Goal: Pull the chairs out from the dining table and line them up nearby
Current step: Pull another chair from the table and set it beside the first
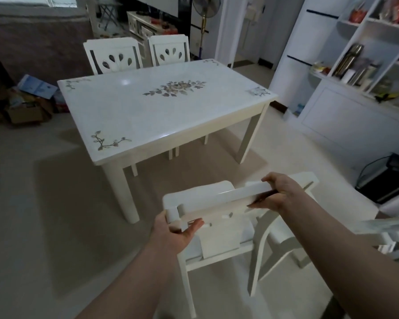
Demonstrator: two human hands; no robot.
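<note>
A white dining table [148, 116] with flower patterns stands in the middle of the room. Two white chairs [112, 57] [169, 50] are tucked in at its far side. In front of me, away from the table, stands a white chair [219, 238]. My left hand [174, 233] grips the left end of its top rail. My right hand [282, 192] grips the right end of the same rail. Another white chair [283, 238] stands right beside it, partly hidden behind my right arm.
White shelving [355, 65] with bottles and boxes fills the right wall. A black box [387, 180] with a cable lies on the floor at the right. Cardboard boxes [25, 107] sit at the left by a grey sofa. A fan [204, 10] stands at the back.
</note>
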